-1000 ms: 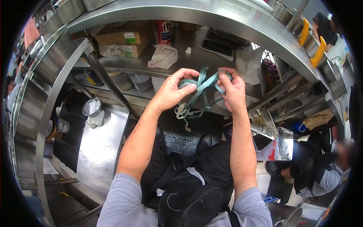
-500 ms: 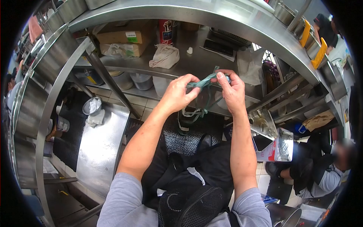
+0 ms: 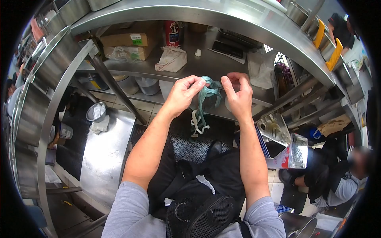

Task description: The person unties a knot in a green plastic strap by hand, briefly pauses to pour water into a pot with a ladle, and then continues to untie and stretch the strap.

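Observation:
A bunch of teal plastic cord (image 3: 210, 89), looped and tangled, hangs from my left hand (image 3: 182, 94), pinched between thumb and fingers. Paler whitish strands (image 3: 198, 123) dangle at its lower end. Just to the right of the bunch is my right hand (image 3: 240, 97), thumb and fingers apart, with nothing visible between them. Both hands are held out in front of the lower steel shelf, above my lap.
A crumpled white cloth (image 3: 171, 59), a cardboard box (image 3: 123, 39) and a red canister (image 3: 173, 33) stand on the shelf ahead. To the left is a steel bench (image 3: 105, 158) with a small bucket (image 3: 96, 112). At right are metal tins (image 3: 297, 152) and a crouching person (image 3: 337, 186).
The cord, stretched between both hands before, now hangs loosely from my left hand. My right hand has let go of it and opened.

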{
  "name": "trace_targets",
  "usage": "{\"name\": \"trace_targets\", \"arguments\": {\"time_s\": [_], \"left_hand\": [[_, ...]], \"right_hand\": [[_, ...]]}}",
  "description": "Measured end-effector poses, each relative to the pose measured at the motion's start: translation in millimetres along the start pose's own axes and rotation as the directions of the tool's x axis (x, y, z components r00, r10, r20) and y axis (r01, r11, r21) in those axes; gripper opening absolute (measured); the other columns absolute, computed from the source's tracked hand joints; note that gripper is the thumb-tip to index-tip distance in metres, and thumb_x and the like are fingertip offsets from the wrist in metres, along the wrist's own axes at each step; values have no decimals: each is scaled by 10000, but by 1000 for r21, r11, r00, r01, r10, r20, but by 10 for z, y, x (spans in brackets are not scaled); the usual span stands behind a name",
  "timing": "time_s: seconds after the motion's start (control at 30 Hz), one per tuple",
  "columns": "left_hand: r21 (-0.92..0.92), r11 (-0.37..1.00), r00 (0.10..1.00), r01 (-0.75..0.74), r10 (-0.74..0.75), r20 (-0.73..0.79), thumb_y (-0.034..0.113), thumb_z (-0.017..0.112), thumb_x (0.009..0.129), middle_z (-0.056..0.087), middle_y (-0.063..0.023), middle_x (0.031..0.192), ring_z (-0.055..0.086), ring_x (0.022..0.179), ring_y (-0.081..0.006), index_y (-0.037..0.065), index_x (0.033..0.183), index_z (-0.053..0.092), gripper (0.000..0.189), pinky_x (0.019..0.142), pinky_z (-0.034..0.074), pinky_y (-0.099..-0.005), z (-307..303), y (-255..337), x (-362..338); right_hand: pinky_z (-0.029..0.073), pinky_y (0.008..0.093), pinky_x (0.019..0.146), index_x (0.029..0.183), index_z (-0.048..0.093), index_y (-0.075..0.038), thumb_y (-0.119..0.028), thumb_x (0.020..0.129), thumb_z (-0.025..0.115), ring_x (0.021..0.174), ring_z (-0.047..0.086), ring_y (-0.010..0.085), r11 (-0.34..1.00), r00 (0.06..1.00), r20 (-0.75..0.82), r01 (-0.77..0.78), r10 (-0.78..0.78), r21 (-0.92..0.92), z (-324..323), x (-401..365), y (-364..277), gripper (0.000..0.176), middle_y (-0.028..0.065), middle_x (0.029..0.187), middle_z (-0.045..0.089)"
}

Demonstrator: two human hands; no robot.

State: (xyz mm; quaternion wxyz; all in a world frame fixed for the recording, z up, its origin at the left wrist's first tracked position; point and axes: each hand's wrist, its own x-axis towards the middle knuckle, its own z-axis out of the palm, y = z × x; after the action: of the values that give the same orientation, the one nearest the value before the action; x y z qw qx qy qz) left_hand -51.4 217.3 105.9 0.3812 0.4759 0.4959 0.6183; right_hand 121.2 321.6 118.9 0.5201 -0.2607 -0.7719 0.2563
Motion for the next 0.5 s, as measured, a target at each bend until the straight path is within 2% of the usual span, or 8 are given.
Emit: {"name": "trace_targets", "arguments": {"time_s": [0.07, 0.13, 0.17, 0.23, 0.3, 0.37, 0.43, 0.5], "left_hand": [[-40, 999, 999, 33, -35, -35, 298, 621, 1024, 679, 31, 952, 546, 829, -34, 44, 1103, 697, 277, 737, 444, -228, -13, 5, -5], [-60, 997, 996, 52, -56, -66, 271, 620, 1029, 676, 20, 916, 574, 822, -36, 34, 1119, 687, 262, 686, 456, -213, -36, -33, 8], [-60, 997, 996, 53, -57, -67, 271, 620, 1029, 676, 20, 916, 574, 822, -36, 34, 1119, 687, 262, 686, 456, -213, -38, -57, 15], [-15, 1000, 992, 16, -17, -123, 272, 623, 1027, 661, 33, 890, 550, 778, -20, 42, 1113, 673, 251, 610, 408, -200, -35, -86, 23], [-1, 1000, 992, 15, -15, -123, 269, 621, 1026, 662, 27, 889, 552, 774, -26, 41, 1099, 668, 244, 606, 413, -212, -48, -89, 13], [13, 1000, 992, 11, -9, -130, 266, 619, 1026, 663, 21, 888, 554, 771, -33, 40, 1085, 664, 238, 603, 418, -225, -69, -75, 2], [236, 972, 990, -18, 50, -130, 248, 607, 1028, 665, 2, 882, 558, 760, -45, 33, 1078, 636, 222, 603, 428, -242, -74, -60, -5], [275, 960, 984, -55, 98, -146, 247, 600, 1030, 671, -8, 887, 555, 745, -50, 29, 1085, 625, 226, 600, 433, -248, -58, -59, -1]], "right_hand": [[506, 292, 714, 982, 674, 0, -220, 911, 764, 749, 605, 139, 999, 999, 17, -39, 39, 15, 31, -49, -96, 248, 62, 837, 651], [515, 284, 678, 884, 642, 1, -200, 867, 810, 713, 609, 136, 1000, 980, 199, -7, 2, 24, 101, -104, -141, 263, 58, 803, 635], [517, 276, 643, 913, 649, 2, -188, 838, 836, 682, 610, 127, 999, 976, 210, 47, -50, 22, 176, -128, -172, 277, 57, 798, 639], [533, 280, 669, 960, 644, 9, -170, 852, 822, 705, 631, 129, 1000, 975, 224, 4, -7, 12, 254, -176, -151, 274, 61, 818, 659], [539, 281, 680, 985, 646, 12, -158, 862, 810, 718, 638, 128, 1000, 971, 238, -18, 17, 2, 274, -188, -99, 267, 60, 831, 670], [539, 277, 694, 1049, 657, 14, -116, 886, 773, 740, 645, 119, 982, 955, 284, -133, 90, 137, 274, -177, -84, 239, 54, 859, 687], [537, 272, 698, 1080, 664, 11, -95, 895, 750, 746, 645, 113, 981, 952, 296, -120, 71, 152, 283, -182, -75, 230, 54, 862, 691], [536, 267, 703, 1111, 671, 8, -73, 905, 726, 752, 645, 107, 981, 951, 306, -108, 54, 164, 279, -192, -61, 228, 53, 865, 695]]}}
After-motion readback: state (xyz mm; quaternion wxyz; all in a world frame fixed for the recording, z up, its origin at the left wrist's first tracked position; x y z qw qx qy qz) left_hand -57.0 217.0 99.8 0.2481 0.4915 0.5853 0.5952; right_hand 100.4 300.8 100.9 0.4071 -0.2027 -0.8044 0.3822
